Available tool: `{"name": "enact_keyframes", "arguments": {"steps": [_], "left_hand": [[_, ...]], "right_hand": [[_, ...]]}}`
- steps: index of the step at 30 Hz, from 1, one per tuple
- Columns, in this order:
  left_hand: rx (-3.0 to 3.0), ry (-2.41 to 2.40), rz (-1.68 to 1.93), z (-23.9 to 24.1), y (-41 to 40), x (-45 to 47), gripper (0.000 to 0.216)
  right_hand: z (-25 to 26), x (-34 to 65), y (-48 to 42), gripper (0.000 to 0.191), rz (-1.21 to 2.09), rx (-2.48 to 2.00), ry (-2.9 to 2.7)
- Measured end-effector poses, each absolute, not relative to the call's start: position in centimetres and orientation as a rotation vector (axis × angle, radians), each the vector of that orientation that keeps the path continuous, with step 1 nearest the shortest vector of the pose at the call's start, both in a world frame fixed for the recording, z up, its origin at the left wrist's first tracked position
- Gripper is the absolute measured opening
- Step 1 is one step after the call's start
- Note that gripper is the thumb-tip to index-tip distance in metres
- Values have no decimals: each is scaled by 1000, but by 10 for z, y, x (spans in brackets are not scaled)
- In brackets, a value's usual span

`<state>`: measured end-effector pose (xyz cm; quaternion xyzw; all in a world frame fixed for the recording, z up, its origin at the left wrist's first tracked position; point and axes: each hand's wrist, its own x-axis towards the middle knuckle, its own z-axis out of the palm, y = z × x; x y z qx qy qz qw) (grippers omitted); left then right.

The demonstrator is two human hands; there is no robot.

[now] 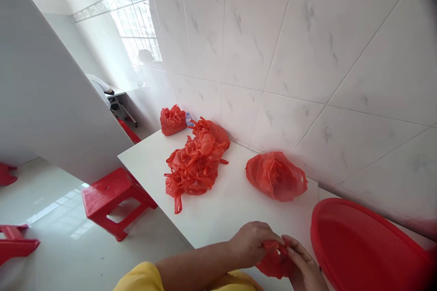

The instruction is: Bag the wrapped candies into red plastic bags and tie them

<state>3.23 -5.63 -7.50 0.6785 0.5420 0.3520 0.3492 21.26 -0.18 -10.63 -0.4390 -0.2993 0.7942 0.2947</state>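
Low in the view, both of my hands grip one crumpled red plastic bag (273,263) over the white table's near edge. My left hand (251,243) has its fingers closed on the bag's upper left side. On the other side, my right hand (302,259) pinches the top between thumb and fingers. Just beyond them lies an open red plastic bag (273,176), its mouth turned to the right. Farther left a heap of crumpled red plastic bags (196,159) covers part of the white table (235,200).
A fuller red bag (172,120) and a clear bottle (189,120) stand at the table's far end. At right is a large red plastic basket (368,245). A red stool (116,195) stands left of the table. A person's arm (99,84) shows beyond the grey partition (51,77).
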Motion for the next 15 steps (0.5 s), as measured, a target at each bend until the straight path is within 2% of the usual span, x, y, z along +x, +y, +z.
{"name": "enact_keyframes", "arguments": {"steps": [3, 8, 15], "left_hand": [[1849, 1613, 852, -86, -62, 22, 40], [1534, 2037, 473, -116, -70, -14, 26], [1462, 2045, 384, -130, -61, -36, 27]], "right_hand": [[-129, 225, 12, 38, 1984, -1234, -762], [-184, 253, 29, 44, 1769, -1413, -538], [-220, 254, 20, 43, 1803, -1539, -774]]}}
